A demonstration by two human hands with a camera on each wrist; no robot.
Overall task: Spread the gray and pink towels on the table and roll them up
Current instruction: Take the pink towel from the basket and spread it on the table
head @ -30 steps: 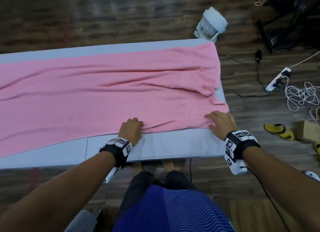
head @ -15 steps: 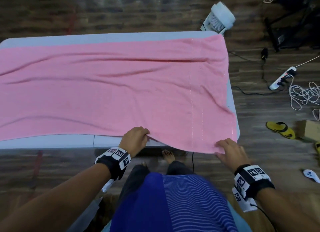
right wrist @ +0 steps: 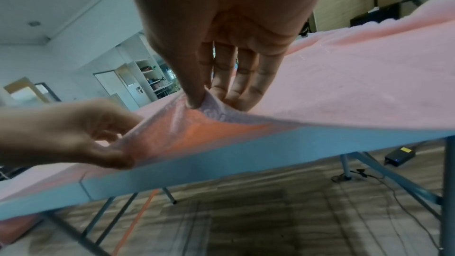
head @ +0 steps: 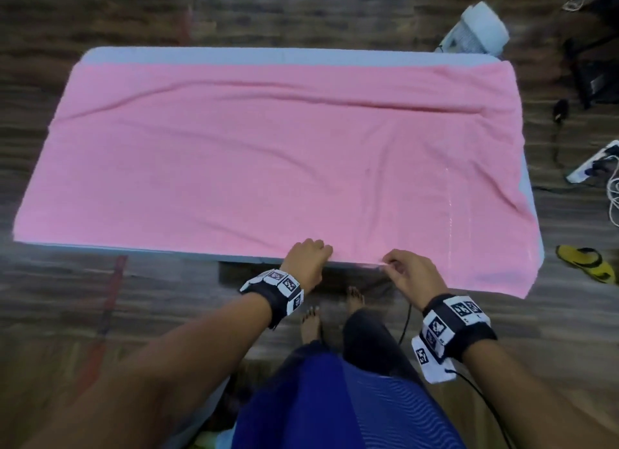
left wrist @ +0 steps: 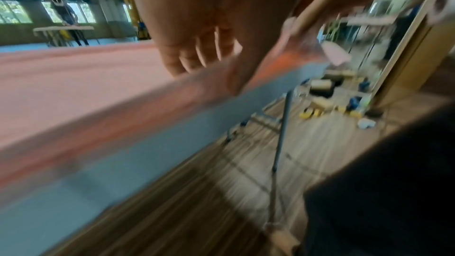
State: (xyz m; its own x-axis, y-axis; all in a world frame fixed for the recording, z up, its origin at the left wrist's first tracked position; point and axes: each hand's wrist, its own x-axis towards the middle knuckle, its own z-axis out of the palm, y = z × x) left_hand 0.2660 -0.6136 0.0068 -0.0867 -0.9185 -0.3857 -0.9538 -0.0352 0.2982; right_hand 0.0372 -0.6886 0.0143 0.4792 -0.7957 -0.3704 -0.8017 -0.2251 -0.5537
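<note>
1. The pink towel [head: 268, 153] lies spread over the table [head: 234, 54].
2. Both the left hand [head: 310, 259] and right hand [head: 410, 274] pinch its 6 o'clock hem.
3. Better to pull evenly and smooth the 1 o'clock creases before rolling.

Even indoor light — left wrist view motion-blurred

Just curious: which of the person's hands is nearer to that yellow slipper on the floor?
Right. The right hand pinches the pink towel's near edge on the side toward the yellow slipper; the left hand grips that edge farther away.
</note>
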